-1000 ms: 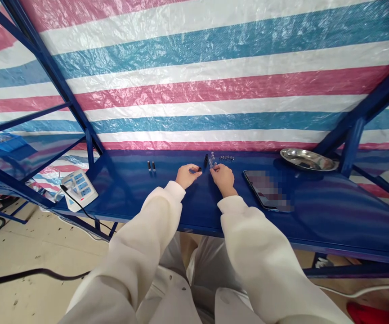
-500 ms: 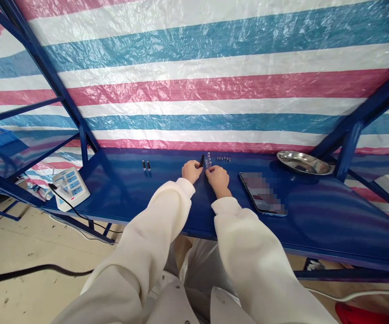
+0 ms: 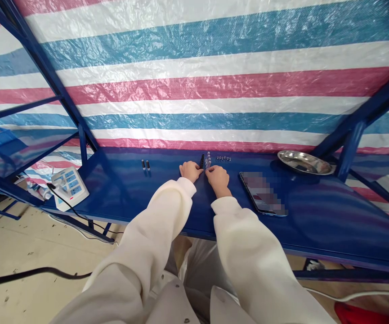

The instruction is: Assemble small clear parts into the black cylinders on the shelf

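My left hand (image 3: 190, 171) is closed, thumb and finger pinched at the near end of a short row of small black parts (image 3: 202, 159). Just right of it, my right hand (image 3: 219, 179) is pinched beside a row of small clear, pale-tipped parts (image 3: 208, 157). The fingertips of both hands are a small gap apart. Whatever they grip is too small or hidden to make out. Beyond my right hand lies a row of several small shiny metal pieces (image 3: 223, 159). Two little black-and-white cylinders (image 3: 145, 165) stand off to the left.
A phone (image 3: 263, 195) lies on the blue table (image 3: 319, 207) right of my right hand. Behind it sits a round metal plate (image 3: 305, 163). At the left end, a white power strip (image 3: 71, 189) has a black cable plugged in. Striped plastic sheeting (image 3: 194, 85) hangs behind the table.
The fingers of my left hand have come slightly nearer to me, and more of the black row shows. My right hand stays nearly still.
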`<action>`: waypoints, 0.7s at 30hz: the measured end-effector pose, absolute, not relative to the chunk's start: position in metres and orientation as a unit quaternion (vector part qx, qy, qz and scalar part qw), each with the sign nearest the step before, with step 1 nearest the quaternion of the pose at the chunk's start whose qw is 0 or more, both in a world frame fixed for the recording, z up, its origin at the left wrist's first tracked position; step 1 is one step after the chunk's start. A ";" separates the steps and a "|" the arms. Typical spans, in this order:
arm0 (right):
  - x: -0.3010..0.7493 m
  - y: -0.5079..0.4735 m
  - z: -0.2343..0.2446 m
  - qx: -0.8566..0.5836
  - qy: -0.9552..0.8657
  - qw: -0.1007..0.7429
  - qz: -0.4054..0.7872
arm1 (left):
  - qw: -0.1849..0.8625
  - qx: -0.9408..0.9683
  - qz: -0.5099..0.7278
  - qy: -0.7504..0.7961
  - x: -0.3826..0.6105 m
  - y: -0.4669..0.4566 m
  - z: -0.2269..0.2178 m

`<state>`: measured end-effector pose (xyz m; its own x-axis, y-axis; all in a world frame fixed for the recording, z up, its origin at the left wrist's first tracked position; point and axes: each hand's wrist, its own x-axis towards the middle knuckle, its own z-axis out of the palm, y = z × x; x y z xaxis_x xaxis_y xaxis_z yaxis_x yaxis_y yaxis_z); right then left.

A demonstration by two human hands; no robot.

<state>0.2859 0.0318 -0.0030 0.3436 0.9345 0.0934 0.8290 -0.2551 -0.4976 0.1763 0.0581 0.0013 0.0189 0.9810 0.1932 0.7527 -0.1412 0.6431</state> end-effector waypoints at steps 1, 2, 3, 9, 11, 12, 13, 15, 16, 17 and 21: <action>0.286 0.032 -0.003 -0.785 -0.562 0.237 0.110 | 0.185 0.689 0.306 0.630 0.176 0.057 0.003; 0.286 0.032 -0.004 -0.785 -0.562 0.236 0.110 | 0.184 0.691 0.299 0.633 0.175 0.056 0.004; 0.286 0.032 -0.004 -0.784 -0.563 0.235 0.110 | 0.182 0.693 0.290 0.634 0.174 0.054 0.006; 0.286 0.033 -0.006 -0.783 -0.564 0.239 0.106 | 0.172 0.706 0.318 0.608 0.144 0.041 0.019; 0.286 0.033 -0.006 -0.783 -0.565 0.239 0.107 | 0.169 0.701 0.369 0.587 0.129 0.035 0.022; 0.286 0.033 -0.005 -0.783 -0.564 0.238 0.108 | 0.163 0.694 0.399 0.576 0.121 0.032 0.022; 0.286 0.032 -0.005 -0.785 -0.562 0.236 0.111 | 0.156 0.683 0.431 0.568 0.114 0.029 0.023; 0.285 0.032 -0.004 -0.786 -0.561 0.234 0.116 | 0.150 0.648 0.488 0.565 0.102 0.025 0.021; 0.285 0.031 -0.003 -0.785 -0.561 0.233 0.118 | 0.156 0.624 0.510 0.571 0.097 0.023 0.021; 0.285 0.031 -0.003 -0.785 -0.562 0.233 0.119 | 0.164 0.598 0.528 0.581 0.093 0.023 0.020; 0.285 0.030 -0.004 -0.783 -0.564 0.237 0.111 | 0.184 0.492 0.591 0.612 0.081 0.026 0.016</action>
